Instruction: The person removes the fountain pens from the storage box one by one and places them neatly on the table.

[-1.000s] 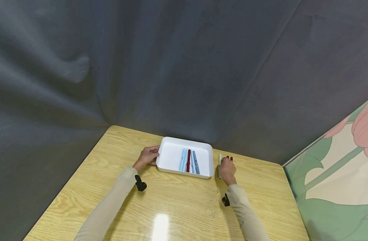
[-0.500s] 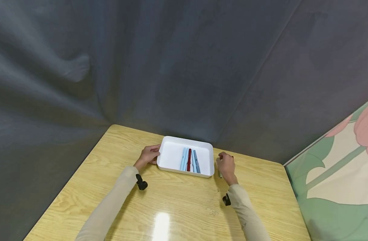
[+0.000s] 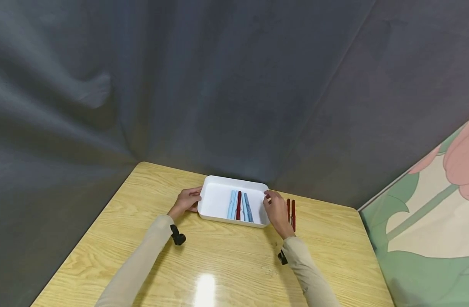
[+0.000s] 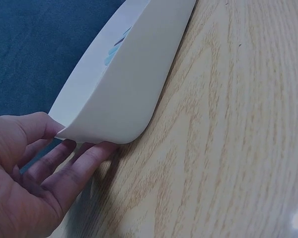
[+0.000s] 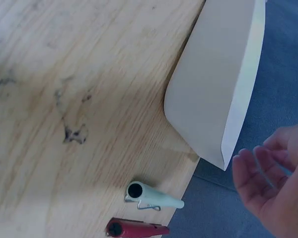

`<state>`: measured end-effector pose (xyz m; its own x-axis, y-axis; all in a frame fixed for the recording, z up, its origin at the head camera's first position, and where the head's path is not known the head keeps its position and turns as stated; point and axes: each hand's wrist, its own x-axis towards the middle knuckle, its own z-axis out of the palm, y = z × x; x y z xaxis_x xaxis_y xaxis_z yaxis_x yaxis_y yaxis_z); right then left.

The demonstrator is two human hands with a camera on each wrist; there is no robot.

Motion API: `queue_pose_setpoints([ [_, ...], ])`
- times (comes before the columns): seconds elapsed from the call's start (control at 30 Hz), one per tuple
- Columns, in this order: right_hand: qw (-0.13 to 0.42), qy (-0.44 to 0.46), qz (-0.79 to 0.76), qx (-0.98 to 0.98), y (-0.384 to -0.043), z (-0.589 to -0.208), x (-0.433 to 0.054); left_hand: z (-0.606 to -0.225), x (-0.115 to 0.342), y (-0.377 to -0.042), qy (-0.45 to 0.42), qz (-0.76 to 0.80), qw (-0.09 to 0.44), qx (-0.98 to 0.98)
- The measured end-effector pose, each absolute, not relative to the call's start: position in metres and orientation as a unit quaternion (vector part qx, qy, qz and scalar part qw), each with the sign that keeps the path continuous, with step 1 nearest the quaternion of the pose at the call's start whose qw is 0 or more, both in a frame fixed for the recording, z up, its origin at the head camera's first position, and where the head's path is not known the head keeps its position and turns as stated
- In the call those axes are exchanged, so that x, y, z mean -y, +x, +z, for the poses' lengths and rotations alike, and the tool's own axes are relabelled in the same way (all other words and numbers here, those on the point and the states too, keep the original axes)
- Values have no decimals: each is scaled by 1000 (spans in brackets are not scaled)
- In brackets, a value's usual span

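Note:
A white tray (image 3: 214,200) stands near the table's back edge, with several light blue pens (image 3: 231,204), a dark red pen (image 3: 239,205) and a grey-blue pen (image 3: 247,202) side by side in it. My left hand (image 3: 187,199) grips its left end; in the left wrist view the thumb is at the rim and fingers lie against the outer wall. At the right end, my right hand (image 3: 277,212) has its fingers loosely bent by the tray rim (image 5: 238,119), nothing held. A pale green pen (image 5: 156,196) with a wire clip lies below that hand, hidden in the head view.
Right of the right hand, two dark red pens (image 3: 293,215) lie on the wooden table (image 3: 234,264). A dark grey curtain (image 3: 234,94) hangs along the back. A floral panel (image 3: 430,221) borders the right side.
My right hand has left the pale green pen on the table and moved left to the tray's right rim. The two red pens now show fully. My left hand stays on the tray.

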<state>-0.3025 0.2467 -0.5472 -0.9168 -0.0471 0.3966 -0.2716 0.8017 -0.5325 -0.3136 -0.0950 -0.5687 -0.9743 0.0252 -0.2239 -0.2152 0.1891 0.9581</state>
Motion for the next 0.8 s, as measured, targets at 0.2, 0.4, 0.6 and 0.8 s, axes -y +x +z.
queue_pose_setpoints([
  [0.2, 171, 119, 337, 918, -306, -551, -240, -568, 93, -317, -57, 622, 98, -774],
  [0.4, 93, 97, 358, 924, -305, -554, -230, -566, 93, -318, -56, 617, 98, -779],
  [0.6, -36, 32, 355, 934, -300, -552, -221, -567, 96, -315, -54, 622, 105, -774],
  [0.8, -64, 20, 366, 928, -299, -553, -218, -567, 97, -315, -46, 628, 113, -768],
])
